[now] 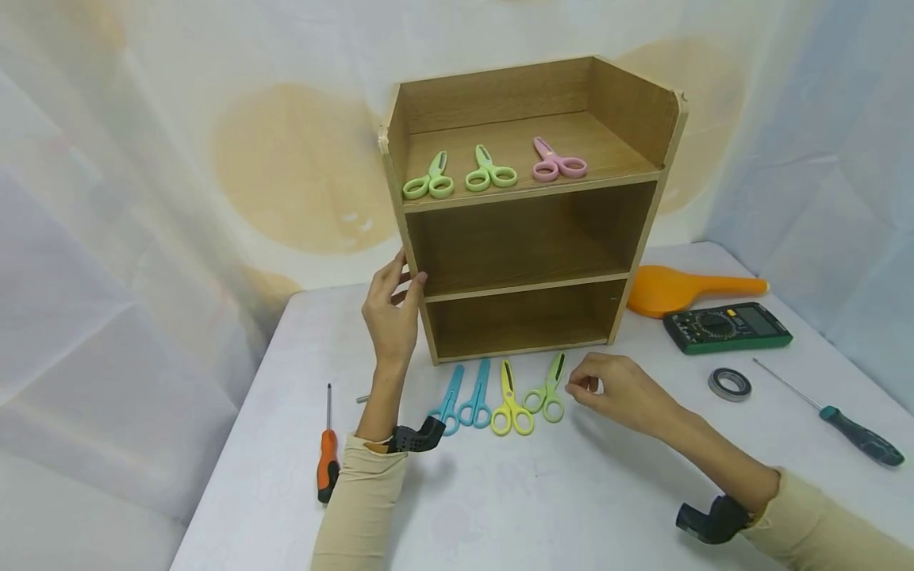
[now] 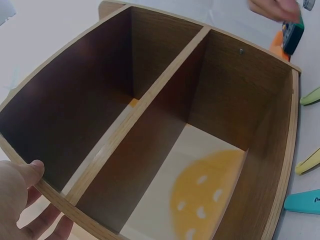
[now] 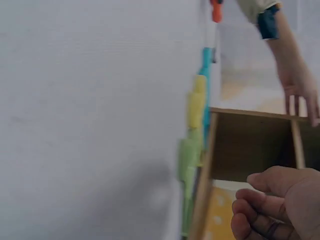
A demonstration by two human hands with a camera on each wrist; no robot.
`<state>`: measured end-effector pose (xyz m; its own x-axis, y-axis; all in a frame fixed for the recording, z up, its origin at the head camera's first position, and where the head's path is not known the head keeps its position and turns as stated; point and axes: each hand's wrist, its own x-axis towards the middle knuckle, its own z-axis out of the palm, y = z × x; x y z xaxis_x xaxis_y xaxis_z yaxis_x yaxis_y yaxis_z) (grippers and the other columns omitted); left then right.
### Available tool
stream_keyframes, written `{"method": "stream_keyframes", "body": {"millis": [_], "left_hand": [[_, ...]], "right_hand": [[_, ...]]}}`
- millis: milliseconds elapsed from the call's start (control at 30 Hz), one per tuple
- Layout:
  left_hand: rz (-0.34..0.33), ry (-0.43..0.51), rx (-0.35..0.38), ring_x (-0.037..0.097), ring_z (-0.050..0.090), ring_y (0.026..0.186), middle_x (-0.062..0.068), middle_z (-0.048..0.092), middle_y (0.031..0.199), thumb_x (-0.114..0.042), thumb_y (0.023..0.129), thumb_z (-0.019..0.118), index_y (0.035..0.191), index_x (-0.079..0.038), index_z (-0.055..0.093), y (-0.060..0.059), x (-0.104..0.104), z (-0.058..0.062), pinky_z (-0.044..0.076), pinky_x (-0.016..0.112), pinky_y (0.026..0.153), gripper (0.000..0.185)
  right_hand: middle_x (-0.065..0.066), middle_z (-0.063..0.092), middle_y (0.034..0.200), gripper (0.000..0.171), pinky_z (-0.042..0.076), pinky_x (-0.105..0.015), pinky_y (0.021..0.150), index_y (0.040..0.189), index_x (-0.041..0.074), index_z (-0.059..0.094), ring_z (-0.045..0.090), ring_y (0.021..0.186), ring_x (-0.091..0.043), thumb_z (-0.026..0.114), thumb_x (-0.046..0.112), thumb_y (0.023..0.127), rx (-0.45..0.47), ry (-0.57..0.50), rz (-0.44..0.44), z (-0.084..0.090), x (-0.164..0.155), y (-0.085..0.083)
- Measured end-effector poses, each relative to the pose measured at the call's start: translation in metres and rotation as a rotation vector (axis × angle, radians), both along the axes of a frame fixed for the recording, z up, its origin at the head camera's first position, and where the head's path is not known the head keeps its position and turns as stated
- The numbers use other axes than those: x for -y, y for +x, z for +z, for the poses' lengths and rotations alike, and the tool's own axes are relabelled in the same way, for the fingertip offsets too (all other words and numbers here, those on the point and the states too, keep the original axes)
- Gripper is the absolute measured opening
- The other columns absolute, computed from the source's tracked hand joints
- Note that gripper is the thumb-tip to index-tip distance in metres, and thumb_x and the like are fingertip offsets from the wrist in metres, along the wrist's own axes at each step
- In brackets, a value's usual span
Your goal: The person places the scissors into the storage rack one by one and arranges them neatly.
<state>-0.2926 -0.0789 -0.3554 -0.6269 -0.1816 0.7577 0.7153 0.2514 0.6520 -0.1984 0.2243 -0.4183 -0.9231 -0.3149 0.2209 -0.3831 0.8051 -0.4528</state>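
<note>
My left hand [image 1: 393, 317] holds the left side panel of a small wooden shelf [image 1: 528, 287], thumb at the front edge and fingers on the outside. Below the shelf, my right hand [image 1: 624, 394] hovers with loosely curled fingers and nothing between them, just right of light green scissors [image 1: 552, 388]. Left of those lie yellow scissors [image 1: 508, 396] and two blue pairs of scissors [image 1: 479, 392], all in a row pointing at the shelf. On the top board rest two green pairs of scissors [image 1: 483, 166] and pink scissors [image 1: 551, 161].
An orange scoop-shaped thing [image 1: 664, 290], a multimeter [image 1: 728, 327], a roll of black tape [image 1: 730, 385] and a green-handled screwdriver [image 1: 857, 432] lie on the right of the white table [image 1: 485, 507]. On the left is an orange-handled screwdriver [image 1: 328, 460].
</note>
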Motion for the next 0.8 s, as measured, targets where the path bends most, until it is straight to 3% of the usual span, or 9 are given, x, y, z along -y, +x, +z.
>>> {"method": "stream_keyframes", "body": {"millis": [300,500,667,800], "left_hand": [[0.021,-0.013,0.008,0.034,0.066,0.101,0.022,0.063,0.122,0.001,0.092,0.07,0.136,0.003,0.059,0.001,0.001,0.002,0.06,0.042,0.079,0.045],[0.012,-0.011,0.01,0.034,0.067,0.101,0.023,0.063,0.121,0.001,0.091,0.071,0.136,0.003,0.059,0.0,0.0,0.001,0.06,0.049,0.08,0.046],[0.016,-0.013,0.012,0.033,0.067,0.101,0.022,0.063,0.121,0.001,0.091,0.071,0.136,0.002,0.059,0.001,0.0,0.0,0.06,0.045,0.08,0.046],[0.023,-0.021,0.015,0.033,0.067,0.101,0.022,0.063,0.122,0.001,0.091,0.071,0.136,0.002,0.06,0.001,0.001,0.001,0.06,0.04,0.08,0.046]], "right_hand": [[0.008,0.058,0.071,0.011,0.049,-0.022,0.058,0.081,0.012,0.074,0.051,0.066,-0.01,0.081,0.02,0.085,0.049,0.052,-0.027,-0.025,0.011,-0.014],[0.005,0.056,0.066,0.017,0.046,-0.025,0.053,0.07,0.012,0.069,0.05,0.061,-0.013,0.082,0.016,0.081,0.134,0.051,-0.096,-0.035,0.018,-0.017],[0.004,0.057,0.063,0.014,0.046,-0.025,0.05,0.068,0.011,0.069,0.05,0.057,-0.013,0.079,0.009,0.078,0.133,0.02,-0.098,-0.032,0.017,-0.014],[0.006,0.057,0.066,0.01,0.047,-0.024,0.053,0.073,0.011,0.07,0.05,0.06,-0.012,0.078,0.008,0.078,0.119,0.006,-0.054,-0.015,0.013,-0.005]]}}
